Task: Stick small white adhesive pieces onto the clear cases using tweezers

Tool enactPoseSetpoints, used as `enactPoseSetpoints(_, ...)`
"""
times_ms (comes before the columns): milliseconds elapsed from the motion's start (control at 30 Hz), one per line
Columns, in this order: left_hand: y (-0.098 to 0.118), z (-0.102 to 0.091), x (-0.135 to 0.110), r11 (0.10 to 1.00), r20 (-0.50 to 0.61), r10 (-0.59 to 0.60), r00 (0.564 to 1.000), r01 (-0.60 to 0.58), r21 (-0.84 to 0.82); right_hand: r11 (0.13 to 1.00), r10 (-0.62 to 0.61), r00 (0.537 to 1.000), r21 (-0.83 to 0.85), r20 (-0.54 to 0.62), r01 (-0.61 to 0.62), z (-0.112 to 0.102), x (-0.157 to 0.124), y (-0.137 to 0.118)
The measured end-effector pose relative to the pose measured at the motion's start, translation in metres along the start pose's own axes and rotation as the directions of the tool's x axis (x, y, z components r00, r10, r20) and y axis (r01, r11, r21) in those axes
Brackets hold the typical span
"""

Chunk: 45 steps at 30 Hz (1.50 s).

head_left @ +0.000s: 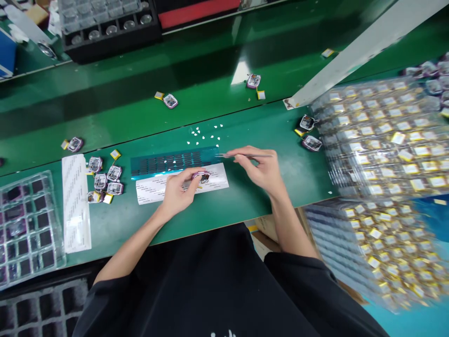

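Pinched in my left hand [178, 193] is a small purple-rimmed electronic housing [202, 177] with its circuitry showing, held over a white printed strip [150, 191]. My right hand [261, 169] grips metal tweezers [245, 155], their tips pointing left near the right end of a blue film sheet [175, 160]. Rows of dark strip-like pieces sit on that film. Several tiny white bits [203, 137] lie scattered on the green bench behind it. Whether the tweezers hold anything is too small to tell.
Several similar housings [100, 181] cluster left beside a second white strip [75, 206]. A clear compartment tray [30, 224] stands far left. Stacked clear trays of yellow-edged batteries [382, 135] fill the right, near a slanted grey post [351, 54]. More housings [311, 143] lie by the trays.
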<state>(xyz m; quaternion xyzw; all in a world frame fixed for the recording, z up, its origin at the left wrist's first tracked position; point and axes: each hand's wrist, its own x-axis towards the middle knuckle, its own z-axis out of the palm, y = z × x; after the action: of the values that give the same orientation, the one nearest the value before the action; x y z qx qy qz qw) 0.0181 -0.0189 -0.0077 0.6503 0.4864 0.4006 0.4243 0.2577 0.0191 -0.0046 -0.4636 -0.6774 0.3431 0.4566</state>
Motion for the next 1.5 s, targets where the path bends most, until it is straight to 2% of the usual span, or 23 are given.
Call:
enactPoseSetpoints(67, -0.004, 0.002, 0.002, 0.979, 0.001, 0.141, 0.990, -0.140, 0.148, 0.999, -0.032, 0.989, -0.032, 0.143, 0.037, -0.002, 0.010, 0.008)
enactPoseSetpoints(167, -0.012, 0.008, 0.003, 0.920, 0.071, 0.248, 0.966, -0.258, 0.294, 0.999, -0.042, 0.972, -0.011, 0.229, 0.046, -0.001, 0.016, 0.018)
enactPoseSetpoints(300, -0.020, 0.015, 0.002, 0.871, 0.149, 0.241, 0.959, -0.282, 0.402, 1.000, -0.023, 0.969, 0.017, 0.245, 0.019, 0.001, 0.015, 0.026)
enactPoseSetpoints(700, -0.020, 0.017, 0.005, 0.867, 0.166, 0.215, 0.962, -0.266, 0.421, 0.997, -0.067, 0.953, -0.019, 0.297, 0.076, 0.003, 0.012, 0.031)
enactPoseSetpoints(800, -0.022, 0.017, 0.006, 0.870, 0.173, 0.198, 0.965, -0.255, 0.423, 0.986, -0.125, 0.954, -0.076, 0.272, 0.151, 0.009, 0.007, 0.034)
enactPoseSetpoints(900, -0.024, 0.019, 0.007, 0.859, 0.168, 0.196, 0.966, -0.252, 0.446, 0.940, -0.264, 0.937, -0.157, 0.227, 0.303, 0.014, 0.004, 0.034)
enactPoseSetpoints(1000, -0.021, 0.021, 0.003, 0.832, 0.157, 0.207, 0.966, -0.258, 0.490, 0.896, -0.368, 0.925, -0.226, 0.098, 0.381, 0.013, 0.009, 0.028)
enactPoseSetpoints(1067, -0.012, 0.019, -0.002, 0.807, 0.170, 0.278, 0.945, -0.326, 0.492, 0.889, -0.394, 0.919, -0.257, -0.005, 0.379, 0.012, 0.019, 0.020)
enactPoseSetpoints(1133, 0.000, 0.014, -0.007, 0.790, 0.158, 0.433, 0.887, -0.458, 0.407, 0.882, -0.416, 0.908, -0.265, -0.054, 0.389, 0.015, 0.031, 0.010)
enactPoseSetpoints(1167, 0.007, 0.011, -0.008, 0.801, 0.091, 0.500, 0.862, -0.499, 0.332, 0.877, -0.432, 0.900, -0.266, -0.067, 0.401, 0.018, 0.037, 0.004)
enactPoseSetpoints(1200, 0.012, 0.006, -0.008, 0.832, -0.026, 0.521, 0.853, -0.501, 0.237, 0.869, -0.451, 0.890, -0.263, -0.072, 0.419, 0.022, 0.042, -0.002)
enactPoseSetpoints(1233, 0.017, 0.001, -0.007, 0.881, -0.168, 0.472, 0.865, -0.458, 0.119, 0.860, -0.472, 0.879, -0.256, -0.072, 0.441, 0.028, 0.046, -0.007)
enactPoseSetpoints(1267, 0.019, -0.004, -0.004, 0.927, -0.298, 0.348, 0.889, -0.373, -0.028, 0.852, -0.492, 0.868, -0.243, -0.066, 0.464, 0.034, 0.049, -0.012)
enactPoseSetpoints(1300, 0.020, -0.010, 0.000, 0.946, -0.379, 0.168, 0.910, -0.256, -0.196, 0.844, -0.511, 0.858, -0.225, -0.057, 0.488, 0.042, 0.050, -0.016)
enactPoseSetpoints(1333, 0.018, -0.016, 0.005, 0.921, -0.387, -0.029, 0.922, -0.125, -0.368, 0.834, -0.531, 0.846, -0.205, -0.044, 0.512, 0.049, 0.049, -0.020)
enactPoseSetpoints(1400, 0.012, -0.027, 0.015, 0.763, -0.248, -0.343, 0.906, 0.115, -0.636, 0.809, -0.568, 0.823, -0.185, -0.008, 0.557, 0.064, 0.044, -0.023)
enactPoseSetpoints(1433, 0.007, -0.031, 0.019, 0.664, -0.154, -0.442, 0.884, 0.207, -0.719, 0.797, -0.583, 0.812, -0.185, 0.008, 0.574, 0.070, 0.041, -0.023)
enactPoseSetpoints(1500, 0.001, -0.036, 0.024, 0.504, -0.001, -0.537, 0.843, 0.320, -0.802, 0.776, -0.607, 0.794, -0.198, 0.026, 0.599, 0.077, 0.033, -0.021)
